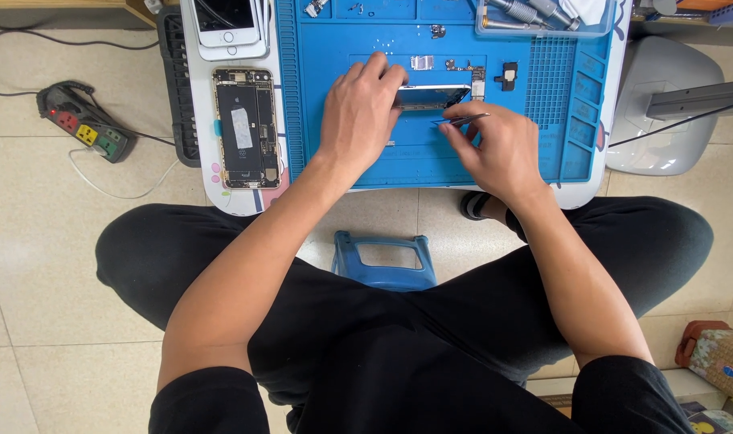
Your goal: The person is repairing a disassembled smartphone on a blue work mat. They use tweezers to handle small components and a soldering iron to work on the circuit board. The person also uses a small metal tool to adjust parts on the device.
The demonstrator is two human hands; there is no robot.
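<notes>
My left hand (358, 112) lies on the blue repair mat (431, 161) and grips the left end of a phone screen panel (431, 96) that stands tilted on its edge. My right hand (495, 149) is just right of it and pinches metal tweezers (463, 120), whose tips point left toward the panel's lower edge. Small metal brackets and screws (463, 66) lie on the mat just beyond the panel. An opened phone body (244, 128), battery and board exposed, lies on the white table left of the mat.
Stacked phones (226, 24) sit at the table's far left corner. A clear tray of tools (543, 16) stands at the back right. On the floor are a power strip (85, 124) at left, a blue stool (382, 261) between my legs, and a white chair base (664, 104) at right.
</notes>
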